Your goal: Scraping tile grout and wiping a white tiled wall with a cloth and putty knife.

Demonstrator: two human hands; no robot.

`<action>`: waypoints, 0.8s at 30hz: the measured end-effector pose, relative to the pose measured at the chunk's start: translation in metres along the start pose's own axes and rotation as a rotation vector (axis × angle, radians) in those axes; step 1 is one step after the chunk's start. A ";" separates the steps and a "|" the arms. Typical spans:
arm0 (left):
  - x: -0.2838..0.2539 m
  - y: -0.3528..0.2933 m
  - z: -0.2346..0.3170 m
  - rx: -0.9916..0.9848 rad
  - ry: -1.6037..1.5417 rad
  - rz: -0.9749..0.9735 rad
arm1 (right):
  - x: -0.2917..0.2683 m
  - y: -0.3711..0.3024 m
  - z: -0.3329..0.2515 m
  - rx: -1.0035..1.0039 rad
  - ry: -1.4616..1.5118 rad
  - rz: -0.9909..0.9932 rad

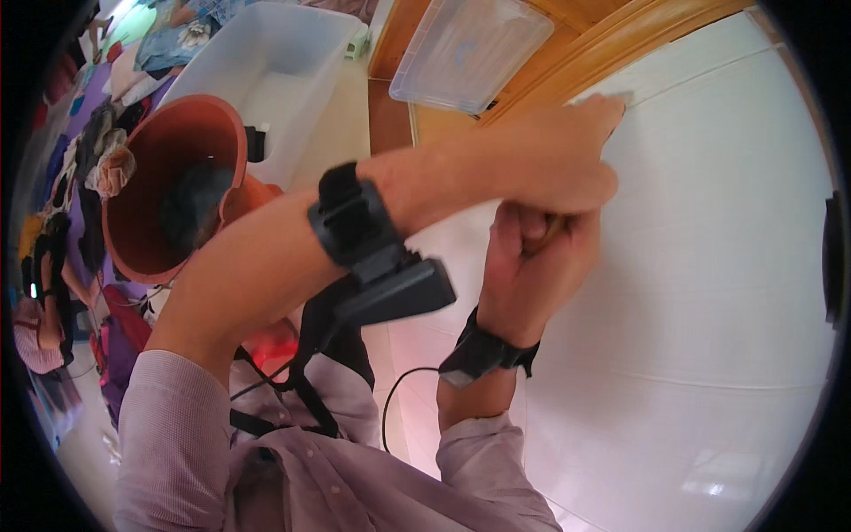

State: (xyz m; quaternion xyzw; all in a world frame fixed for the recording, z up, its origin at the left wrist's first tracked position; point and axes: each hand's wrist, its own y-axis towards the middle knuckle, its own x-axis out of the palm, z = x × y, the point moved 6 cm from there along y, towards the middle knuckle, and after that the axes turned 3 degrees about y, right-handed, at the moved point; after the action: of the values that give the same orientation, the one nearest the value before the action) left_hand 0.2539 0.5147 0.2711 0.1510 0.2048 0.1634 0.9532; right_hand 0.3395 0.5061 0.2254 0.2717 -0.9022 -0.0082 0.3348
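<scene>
My left arm stretches across to the white tiled wall (700,257), and my left hand (576,155) is up against or very close to it; motion blur and the angle hide its fingers. Just below, my right hand (545,257) is closed, its fingers curled round a small yellowish-brown thing (551,232) that I cannot make out. The two hands overlap in view; I cannot tell whether they touch. A reddish-brown bucket (232,133) with something dark grey inside stands left of my left forearm.
Behind the bucket is a big translucent plastic bin (292,97). A clear plastic lid or tray (470,53) leans by a wooden frame (612,35). Clothes lie scattered on a purple mat (91,213) at the left, where another person's arm (50,310) shows. A black cable (387,408) hangs beside me.
</scene>
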 end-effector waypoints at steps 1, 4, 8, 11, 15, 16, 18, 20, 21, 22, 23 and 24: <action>0.002 0.000 0.001 0.005 0.005 0.000 | -0.004 -0.002 0.001 0.041 0.034 0.062; 0.001 0.001 0.011 0.100 0.081 0.031 | -0.005 0.000 -0.001 0.035 0.068 -0.013; -0.003 0.005 0.012 0.008 0.070 -0.028 | 0.005 0.010 -0.004 0.001 0.006 -0.054; 0.008 -0.002 0.016 0.050 0.071 -0.019 | -0.006 0.000 -0.005 0.001 0.086 0.135; -0.003 0.007 0.025 0.055 0.076 0.077 | -0.009 0.010 -0.012 0.033 0.091 -0.010; 0.001 0.005 0.020 0.053 0.075 0.078 | -0.007 0.013 -0.012 0.039 0.061 -0.015; 0.003 -0.005 0.018 0.198 0.094 0.167 | -0.007 0.000 -0.008 0.049 0.040 0.005; 0.002 0.000 0.015 0.192 0.097 0.157 | -0.004 0.001 -0.005 0.057 0.019 0.019; 0.004 -0.002 0.018 0.174 0.090 0.133 | -0.003 0.002 -0.009 0.028 0.037 0.041; 0.002 -0.003 0.019 0.168 0.084 0.129 | -0.003 0.002 -0.012 -0.002 0.055 0.064; 0.002 -0.002 0.016 0.090 0.034 0.064 | -0.005 -0.002 -0.012 0.003 0.051 0.071; -0.001 0.001 0.013 0.021 -0.007 0.006 | -0.004 -0.002 -0.010 0.021 0.015 0.061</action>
State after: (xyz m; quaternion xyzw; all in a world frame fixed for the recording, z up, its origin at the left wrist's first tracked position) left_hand 0.2585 0.5126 0.2830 0.1623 0.2027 0.1636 0.9517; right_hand 0.3488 0.5082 0.2305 0.2478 -0.9076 0.0135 0.3386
